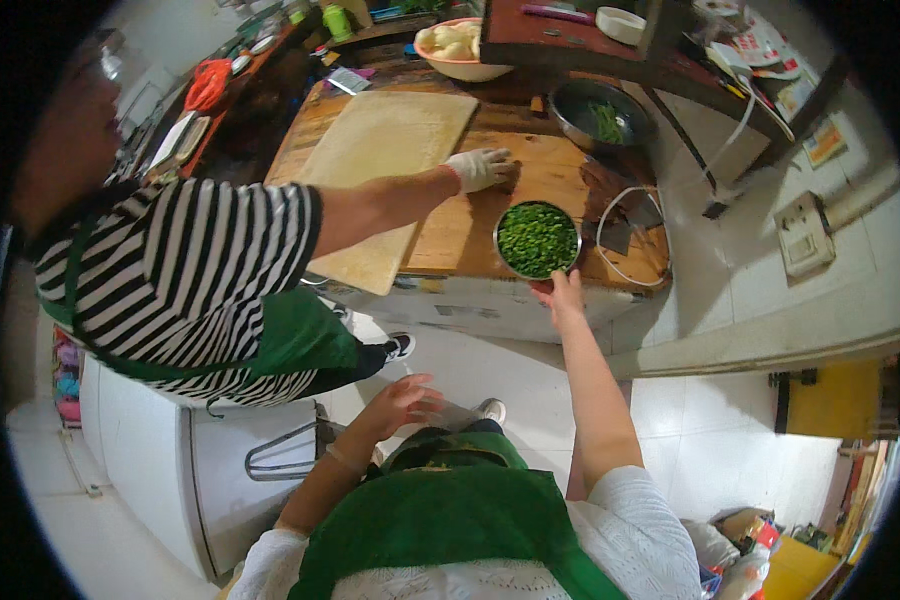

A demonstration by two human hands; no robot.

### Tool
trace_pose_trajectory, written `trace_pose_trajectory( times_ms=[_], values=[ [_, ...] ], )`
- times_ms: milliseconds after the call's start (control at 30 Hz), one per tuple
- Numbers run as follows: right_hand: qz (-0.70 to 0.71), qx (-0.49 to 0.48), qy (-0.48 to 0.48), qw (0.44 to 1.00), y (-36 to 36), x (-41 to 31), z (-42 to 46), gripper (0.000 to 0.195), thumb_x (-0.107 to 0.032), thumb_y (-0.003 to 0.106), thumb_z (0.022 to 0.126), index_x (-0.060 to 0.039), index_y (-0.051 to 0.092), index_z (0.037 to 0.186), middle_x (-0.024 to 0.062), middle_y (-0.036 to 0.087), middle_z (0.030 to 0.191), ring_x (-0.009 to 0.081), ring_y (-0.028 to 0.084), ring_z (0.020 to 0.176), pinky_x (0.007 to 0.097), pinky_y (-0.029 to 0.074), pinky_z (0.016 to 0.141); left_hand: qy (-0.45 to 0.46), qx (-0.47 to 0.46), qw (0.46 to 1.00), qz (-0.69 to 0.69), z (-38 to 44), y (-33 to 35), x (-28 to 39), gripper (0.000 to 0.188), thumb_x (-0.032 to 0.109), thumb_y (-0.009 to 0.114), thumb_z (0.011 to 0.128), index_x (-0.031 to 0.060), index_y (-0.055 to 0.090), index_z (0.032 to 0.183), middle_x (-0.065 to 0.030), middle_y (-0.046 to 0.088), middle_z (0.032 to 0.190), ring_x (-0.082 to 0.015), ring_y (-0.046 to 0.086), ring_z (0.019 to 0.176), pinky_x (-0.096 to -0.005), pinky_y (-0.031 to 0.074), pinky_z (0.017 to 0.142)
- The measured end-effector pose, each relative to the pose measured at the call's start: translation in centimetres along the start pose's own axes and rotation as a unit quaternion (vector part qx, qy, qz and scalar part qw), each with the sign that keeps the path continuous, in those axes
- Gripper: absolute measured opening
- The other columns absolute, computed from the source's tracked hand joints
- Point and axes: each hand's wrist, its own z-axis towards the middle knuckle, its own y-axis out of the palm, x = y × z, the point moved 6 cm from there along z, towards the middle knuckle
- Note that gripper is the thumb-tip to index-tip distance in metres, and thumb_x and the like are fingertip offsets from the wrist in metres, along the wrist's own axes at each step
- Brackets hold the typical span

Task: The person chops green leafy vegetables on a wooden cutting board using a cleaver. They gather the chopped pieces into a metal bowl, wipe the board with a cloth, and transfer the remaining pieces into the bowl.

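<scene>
My right hand (562, 296) grips the near rim of a round metal bowl (496, 238), thumb on top and fingers underneath. Chopped green herbs or scallions (538, 238) fill it almost to the brim. The bowl is at the front edge of a wooden table (450, 247); whether it rests on the wood cannot be told. In front of my green apron (427, 517), my left hand (403, 405) hangs in the air with its fingers apart, holding nothing. A co-worker's gloved hand (482, 169) reaches over the tabletop just beyond the bowl.
A large pale cutting board (390, 142) overhangs the table's front. Behind lie a dark bowl with greens (570, 112) and a basin of pale produce (465, 71). A white cable (604, 217) loops at right. The co-worker (195, 255) stands at left, near a white cabinet (142, 450).
</scene>
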Motion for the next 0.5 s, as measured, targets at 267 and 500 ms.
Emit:
trace_pose_trajectory(
  times_ms=[267,500],
  values=[
    [0.090,0.010,-0.021,0.996,-1.2,0.1,6.1,0.044,-0.018,0.049,0.086,-0.0101,0.026,0.123,0.0118,0.049,0.110,0.0282,0.059,0.084,0.0403,0.049,0.073,0.013,-0.109,0.981,0.162,-6.3,-0.5,-4.3,0.039,0.018,0.052,0.087,0.0053,0.042,0.123,-0.0072,0.052,0.111,-0.0160,0.047,0.104,-0.0300,0.039,0.089],
    [0.152,0.028,-0.066,0.986,-0.4,1.3,2.7,0.042,-0.021,0.055,0.086,-0.0106,0.031,0.118,0.0133,0.053,0.103,0.0259,0.059,0.082,0.0377,0.050,0.071,0.006,-0.077,0.974,0.215,-13.6,-3.1,-5.0,0.047,0.015,0.059,0.082,0.0073,0.041,0.125,-0.0069,0.049,0.118,-0.0159,0.047,0.106,-0.0314,0.038,0.092]
  ],
)
